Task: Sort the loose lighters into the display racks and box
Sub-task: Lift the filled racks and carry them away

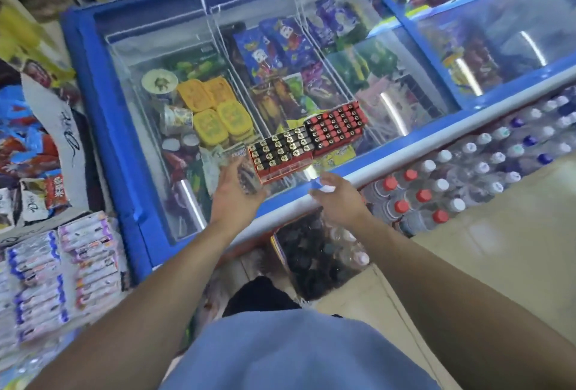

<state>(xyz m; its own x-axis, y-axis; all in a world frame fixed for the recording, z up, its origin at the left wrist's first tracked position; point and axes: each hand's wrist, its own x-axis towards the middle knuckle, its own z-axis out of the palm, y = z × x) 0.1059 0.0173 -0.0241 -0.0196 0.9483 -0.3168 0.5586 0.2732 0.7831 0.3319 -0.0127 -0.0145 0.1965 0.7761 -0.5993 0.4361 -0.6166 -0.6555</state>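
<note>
Both hands' fingers loosely spread, holding nothing; left hand (236,190) just beside near lighter rack (280,152), right hand (338,195) below it.

Blurred left hand (238,194) grip near the lighter rack (282,152); contact indiscernible.
</note>
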